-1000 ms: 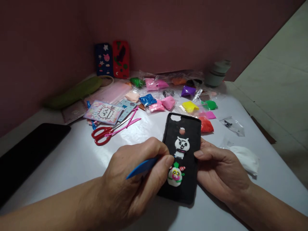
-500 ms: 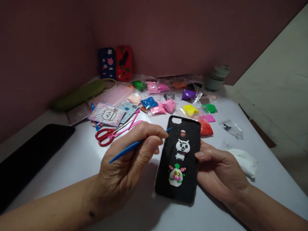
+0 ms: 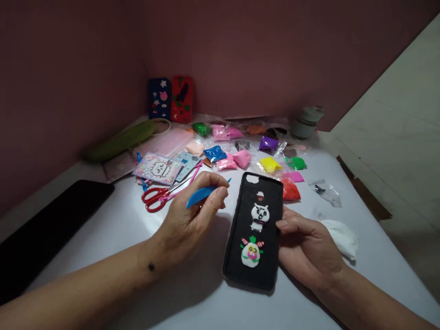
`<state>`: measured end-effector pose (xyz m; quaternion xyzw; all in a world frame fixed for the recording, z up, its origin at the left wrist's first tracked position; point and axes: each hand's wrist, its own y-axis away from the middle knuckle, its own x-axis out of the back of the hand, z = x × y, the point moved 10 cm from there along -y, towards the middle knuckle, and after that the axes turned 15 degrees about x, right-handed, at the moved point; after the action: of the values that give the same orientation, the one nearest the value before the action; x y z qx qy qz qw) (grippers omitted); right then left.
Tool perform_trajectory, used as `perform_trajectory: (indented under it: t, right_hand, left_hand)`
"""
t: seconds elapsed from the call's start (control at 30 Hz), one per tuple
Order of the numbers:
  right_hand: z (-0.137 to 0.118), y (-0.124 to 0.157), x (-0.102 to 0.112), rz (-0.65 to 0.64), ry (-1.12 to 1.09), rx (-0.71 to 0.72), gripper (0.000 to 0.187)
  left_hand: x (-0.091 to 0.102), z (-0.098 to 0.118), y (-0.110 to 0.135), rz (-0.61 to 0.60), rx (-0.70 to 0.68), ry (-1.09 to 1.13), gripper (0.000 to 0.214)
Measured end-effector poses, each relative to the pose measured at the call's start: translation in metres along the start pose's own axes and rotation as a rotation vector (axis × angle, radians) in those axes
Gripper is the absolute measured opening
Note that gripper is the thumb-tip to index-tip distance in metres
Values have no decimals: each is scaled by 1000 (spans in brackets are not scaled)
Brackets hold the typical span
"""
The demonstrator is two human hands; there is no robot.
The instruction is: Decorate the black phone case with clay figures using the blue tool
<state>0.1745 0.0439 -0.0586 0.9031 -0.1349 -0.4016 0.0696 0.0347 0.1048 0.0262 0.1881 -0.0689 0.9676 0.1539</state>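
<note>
Pinched in my left hand (image 3: 192, 215) is a blue plastic modelling tool (image 3: 202, 195), its thin tip pointing up and right, apart from the phone case. My right hand (image 3: 305, 243) grips the right edge of a black phone case (image 3: 237, 247), thumb on its face and the other fingers partly hidden behind. On the case sits a white clay figure with black face lines (image 3: 260, 215). Below it is a round white clay figure (image 3: 250, 253) with a yellow and pink face, red-striped horns and a green top.
Bags of coloured clay, among them yellow (image 3: 270, 164), blue (image 3: 215, 153) and red (image 3: 290, 189), lie behind the case. Red-handled scissors (image 3: 154, 199) and cartoon cards (image 3: 160, 168) are left of them. A white bag (image 3: 343, 238) lies right; a black slab (image 3: 65, 220) lies left.
My left hand has drawn slightly back from the case, and the blue tool has turned in its fingers, showing a broader end. My right hand still holds the case. The view has shifted slightly.
</note>
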Motion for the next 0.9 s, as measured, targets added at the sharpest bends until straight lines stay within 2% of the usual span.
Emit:
perform_trajectory:
  t: [0.17, 0.3, 0.47, 0.57, 0.73, 0.8, 0.9]
  right_hand:
    - [0, -1, -1, -18, -4, -3, 35]
    - [-1, 1, -4, -48, -4, -2, 36]
    - [-2, 2, -6, -77, -9, 3, 36]
    - [-3, 2, -6, -85, -21, 10, 36]
    - [-6, 3, -8, -100, -31, 42, 33]
    - [-6, 3, -10, -106, -32, 53, 32]
    - [-5, 5, -12, -123, -17, 52, 32]
  left_hand:
    - [-12, 1, -2, -24, -133, -192, 10]
    - [-23, -2, -2, -57, -230, -339, 16]
    - [-25, -14, -12, -48, -204, -485, 22]
    - [-22, -15, -14, -39, -178, -482, 27]
    - [-13, -9, -13, -77, -26, -303, 24]
    - [-16, -13, -12, -155, 97, -203, 21]
    - [-30, -25, -9, -330, 285, -40, 33]
